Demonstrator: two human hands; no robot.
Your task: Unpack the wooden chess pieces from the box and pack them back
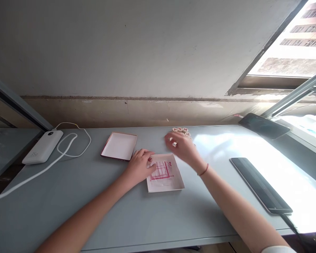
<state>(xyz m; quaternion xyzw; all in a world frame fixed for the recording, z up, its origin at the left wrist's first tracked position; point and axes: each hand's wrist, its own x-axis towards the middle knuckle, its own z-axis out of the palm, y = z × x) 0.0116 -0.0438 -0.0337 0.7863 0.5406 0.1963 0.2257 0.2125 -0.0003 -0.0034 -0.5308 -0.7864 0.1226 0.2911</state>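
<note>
My left hand (142, 164) is at the left edge of a shallow white box (176, 179) with pink grid lines drawn inside. Between its thumb and fingers is a round piece (149, 160) with a red character. My right hand (181, 144) hovers or rests beyond the box's far right, its fingers curled over several round white pieces (179, 129) with red characters. One piece (174, 144) shows just under its fingers; whether they grip it cannot be made out. A second shallow box (120, 146), with a white inside, lies left of my left hand.
A white power bank (43, 147) with a looping white cable (46, 169) lies at the left. On the right are a dark tablet (260, 184) with a black cable and a dark phone (263, 125) near the window. Metal posts flank the grey table (116, 218), with a wall behind.
</note>
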